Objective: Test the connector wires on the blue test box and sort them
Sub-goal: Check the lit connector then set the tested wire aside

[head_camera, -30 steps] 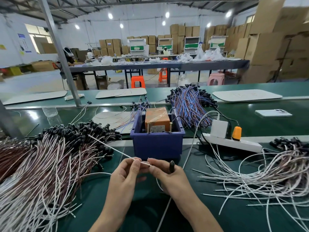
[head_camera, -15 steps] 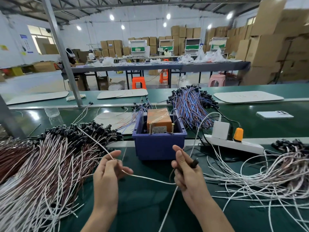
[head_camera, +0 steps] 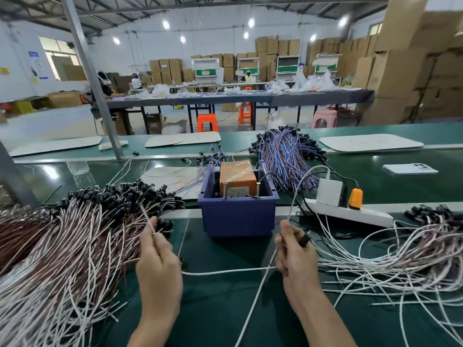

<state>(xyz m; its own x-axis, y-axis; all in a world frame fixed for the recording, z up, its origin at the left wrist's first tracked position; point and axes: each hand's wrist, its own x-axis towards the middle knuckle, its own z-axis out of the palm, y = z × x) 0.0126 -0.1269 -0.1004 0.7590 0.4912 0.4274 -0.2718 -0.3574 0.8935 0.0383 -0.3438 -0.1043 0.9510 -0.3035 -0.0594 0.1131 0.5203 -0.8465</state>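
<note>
Item under test: a thin white connector wire (head_camera: 225, 271). It runs nearly level between the two hands, just above the green table (head_camera: 225, 311) and in front of the test box.

Left hand (head_camera: 159, 261): the grip is a narrow pinch of thumb and forefinger on the wire. From the pinch the wire rises toward the heap on the left.

Right hand (head_camera: 298, 259): the fingers are curled around the wire's other end. A black cylindrical connector (head_camera: 304, 239) stands out beside the fingers. A second white cord (head_camera: 253, 314) crosses just beside this hand. Whether the grip also takes that cord cannot be told.

Blue plastic test box (head_camera: 238, 219): it stands upright on the table beyond the hands, apart from both. Inside it sits an orange taped unit (head_camera: 238, 175), with two brass posts at that unit's near edge.

Left of the box lies a large heap of white and pinkish wires with black connectors (head_camera: 82, 236). To the right lies a loose spread of white wires (head_camera: 400, 259). Behind the box on the right is a bundle of blue and orange wires (head_camera: 285, 159).

A white power strip (head_camera: 370, 215) lies just right of the box and carries a white adapter (head_camera: 329, 191) and an orange plug (head_camera: 355, 195). A white phone (head_camera: 411, 169) lies face down, well off to the right.
</note>
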